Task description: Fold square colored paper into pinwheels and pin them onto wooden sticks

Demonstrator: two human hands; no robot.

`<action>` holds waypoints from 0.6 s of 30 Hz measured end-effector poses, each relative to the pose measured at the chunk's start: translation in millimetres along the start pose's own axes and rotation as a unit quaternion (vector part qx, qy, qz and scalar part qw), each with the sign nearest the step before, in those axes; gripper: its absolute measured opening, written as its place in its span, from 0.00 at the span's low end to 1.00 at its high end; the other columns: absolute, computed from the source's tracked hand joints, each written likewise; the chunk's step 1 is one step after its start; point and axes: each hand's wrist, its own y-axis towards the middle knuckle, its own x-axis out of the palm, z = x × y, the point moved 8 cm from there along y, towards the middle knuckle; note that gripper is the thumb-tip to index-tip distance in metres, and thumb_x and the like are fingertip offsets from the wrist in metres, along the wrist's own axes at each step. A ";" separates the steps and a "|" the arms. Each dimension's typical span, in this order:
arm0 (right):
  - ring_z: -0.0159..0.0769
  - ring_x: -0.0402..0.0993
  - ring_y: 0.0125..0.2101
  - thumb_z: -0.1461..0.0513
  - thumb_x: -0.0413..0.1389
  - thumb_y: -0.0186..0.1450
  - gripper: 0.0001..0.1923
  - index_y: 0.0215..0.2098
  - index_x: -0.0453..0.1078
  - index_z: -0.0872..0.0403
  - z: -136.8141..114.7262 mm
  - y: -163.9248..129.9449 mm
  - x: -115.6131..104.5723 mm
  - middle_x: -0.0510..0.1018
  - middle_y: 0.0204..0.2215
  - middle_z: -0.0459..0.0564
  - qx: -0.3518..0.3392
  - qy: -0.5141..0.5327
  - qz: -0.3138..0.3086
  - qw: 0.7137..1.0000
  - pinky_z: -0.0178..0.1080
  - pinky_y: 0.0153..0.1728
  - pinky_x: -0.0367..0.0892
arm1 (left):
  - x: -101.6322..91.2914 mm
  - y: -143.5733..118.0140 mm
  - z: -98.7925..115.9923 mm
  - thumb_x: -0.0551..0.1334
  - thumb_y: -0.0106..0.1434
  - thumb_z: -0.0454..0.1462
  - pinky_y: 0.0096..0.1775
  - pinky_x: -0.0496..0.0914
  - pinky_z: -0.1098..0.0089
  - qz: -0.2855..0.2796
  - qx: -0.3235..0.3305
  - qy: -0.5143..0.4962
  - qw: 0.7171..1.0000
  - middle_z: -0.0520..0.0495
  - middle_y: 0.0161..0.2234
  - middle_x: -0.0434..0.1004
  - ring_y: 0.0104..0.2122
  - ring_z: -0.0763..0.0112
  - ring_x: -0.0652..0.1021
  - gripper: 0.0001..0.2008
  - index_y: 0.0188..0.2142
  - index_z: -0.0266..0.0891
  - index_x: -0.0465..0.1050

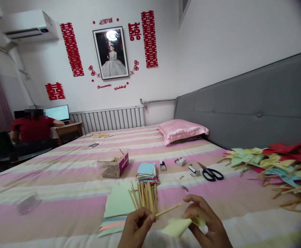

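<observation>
Sticks [146, 198], thin and pale wood, stand as a bundle gripped in the left hand [136, 227] at the near edge of the striped bed [62, 193]. One stick [168, 209] lies level between both hands, its right tip meeting the right hand [204, 220], which also pinches a light yellow folded paper [178, 226]. Green and pink sheets [116, 210] lie under the bundle. Both wrists are cut off by the bottom edge. Small metal bits beside the scissors [212, 173] are too tiny to identify.

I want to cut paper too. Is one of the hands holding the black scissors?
No, the scissors lie on the bed, apart from both hands, which hold wooden sticks and paper.
</observation>
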 end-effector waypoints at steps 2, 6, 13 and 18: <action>0.31 0.72 0.31 0.67 0.55 0.58 0.06 0.32 0.68 0.50 -4.1 -1.3 -0.2 0.66 0.42 0.50 -0.027 -0.017 -0.003 0.999 0.32 0.35 0.66 | 0.3 -0.6 -1.9 0.57 0.53 0.49 0.26 0.53 0.73 -0.001 -0.008 -0.003 1.000 0.54 0.20 0.58 0.24 0.74 0.60 0.18 0.22 0.34 0.66; 0.32 0.72 0.32 0.68 0.55 0.57 0.07 0.33 0.67 0.50 -11.3 -3.4 2.7 0.67 0.42 0.50 -0.066 -0.021 -0.011 0.998 0.32 0.34 0.67 | 1.1 0.0 -6.9 0.58 0.52 0.49 0.25 0.52 0.73 -0.007 -0.014 -0.009 1.000 0.54 0.19 0.57 0.23 0.75 0.59 0.18 0.21 0.34 0.66; 0.35 0.74 0.36 0.68 0.57 0.56 0.08 0.34 0.68 0.50 -11.5 -3.8 3.6 0.71 0.38 0.49 -0.077 -0.042 -0.008 0.996 0.31 0.36 0.68 | 0.9 -0.7 -10.3 0.59 0.52 0.49 0.25 0.51 0.73 -0.004 -0.016 -0.008 1.000 0.54 0.19 0.57 0.23 0.75 0.59 0.18 0.21 0.34 0.66; 0.35 0.74 0.36 0.68 0.58 0.55 0.08 0.33 0.69 0.51 -13.9 -3.9 2.6 0.72 0.36 0.50 -0.089 -0.053 -0.001 0.995 0.30 0.36 0.69 | 3.5 -0.2 -9.5 0.59 0.52 0.50 0.24 0.50 0.73 -0.007 -0.017 -0.009 1.000 0.55 0.18 0.56 0.22 0.75 0.58 0.19 0.21 0.34 0.66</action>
